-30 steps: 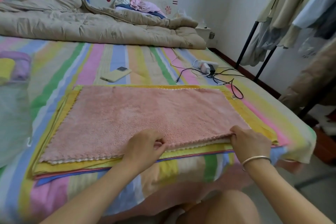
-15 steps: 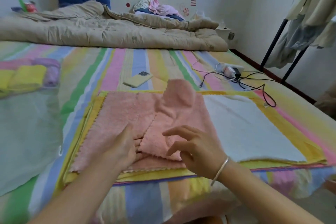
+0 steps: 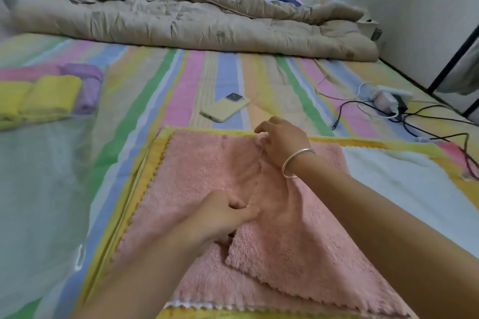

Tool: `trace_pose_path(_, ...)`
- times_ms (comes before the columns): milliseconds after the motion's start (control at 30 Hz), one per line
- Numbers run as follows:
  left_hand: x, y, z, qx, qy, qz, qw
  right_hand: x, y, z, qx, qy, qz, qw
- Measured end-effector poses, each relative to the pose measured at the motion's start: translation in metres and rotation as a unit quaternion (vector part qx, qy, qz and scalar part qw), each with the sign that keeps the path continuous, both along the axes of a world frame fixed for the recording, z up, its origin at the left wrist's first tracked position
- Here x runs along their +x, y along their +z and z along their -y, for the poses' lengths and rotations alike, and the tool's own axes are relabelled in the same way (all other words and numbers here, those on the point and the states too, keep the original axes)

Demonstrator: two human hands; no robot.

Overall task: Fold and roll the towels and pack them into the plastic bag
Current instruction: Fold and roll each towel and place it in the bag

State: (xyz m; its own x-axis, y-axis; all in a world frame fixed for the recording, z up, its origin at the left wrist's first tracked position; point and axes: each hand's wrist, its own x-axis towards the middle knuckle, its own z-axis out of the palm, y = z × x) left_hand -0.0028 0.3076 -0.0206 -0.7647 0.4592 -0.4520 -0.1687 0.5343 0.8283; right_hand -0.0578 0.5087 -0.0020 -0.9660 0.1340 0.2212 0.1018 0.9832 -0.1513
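Note:
A pink towel (image 3: 207, 171) lies on top of a stack of flat towels, its right half folded over to the left. Beneath it show a white towel (image 3: 404, 186) and a yellow towel (image 3: 166, 134). My left hand (image 3: 225, 212) pinches the pink towel near its middle, at the folded flap's edge. My right hand (image 3: 281, 141), with a silver bangle on the wrist, grips the pink towel's far edge. At the left a clear plastic bag (image 3: 39, 184) holds rolled towels: yellow rolls (image 3: 49, 96) and a purple roll (image 3: 88, 85).
A phone (image 3: 224, 107) in a pale yellow case lies just beyond the stack. A power strip with chargers and cables (image 3: 388, 106) sits at the right. A beige quilt (image 3: 194, 26) fills the far end of the striped bed.
The pink towel went from lying flat to folded, its right half brought over to the left, uncovering the white towel. My right hand moved to the far edge; my left stayed near the middle.

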Motion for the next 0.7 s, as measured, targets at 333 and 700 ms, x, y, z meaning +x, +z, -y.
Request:
trace_pose_path(333, 0.012, 0.005, 0.006, -0.063, -0.053, -0.138, 0.987, -0.018, 0.0, -0.003, 0.056, -0.055, 0.007, 0.997)
trace_pose_path(700, 0.045, 0.011, 0.091, -0.064, 0.124, -0.255, 0.957, -0.049, 0.008, 0.064, -0.295, -0.035, -0.082, 0.951)
